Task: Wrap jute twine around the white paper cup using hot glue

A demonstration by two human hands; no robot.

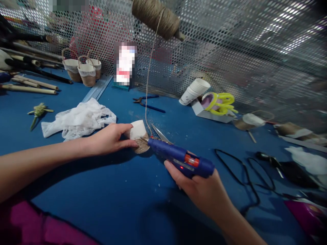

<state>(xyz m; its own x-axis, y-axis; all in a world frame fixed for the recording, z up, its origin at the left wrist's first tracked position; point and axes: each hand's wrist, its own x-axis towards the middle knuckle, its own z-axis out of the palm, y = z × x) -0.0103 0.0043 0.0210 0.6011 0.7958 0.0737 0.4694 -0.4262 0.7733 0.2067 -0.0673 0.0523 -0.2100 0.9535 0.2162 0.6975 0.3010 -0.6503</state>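
Note:
A white paper cup (138,128), partly wrapped in brown twine, is gripped between the thumb and fingers of my left hand (119,136). My right hand (201,185) is closed around a blue glue gun (170,149), whose small red light is lit. The gun's metal tip meets or nearly meets the twine-wrapped part of the cup. From a large twine spool (156,17) overhead, a strand (148,75) runs down to the cup. Scissors (160,133) lie just behind the glue gun, their handles hidden. White lace (81,119) is heaped beyond my left forearm.
Three small handled baskets (87,73) stand at the back left near bamboo sticks (33,81). Pliers (149,103) lie behind the cup. Stacked paper cups (194,91) lean by a white box (213,113). A black cord (246,173) loops at right. Perforated mesh (230,51) closes off the back.

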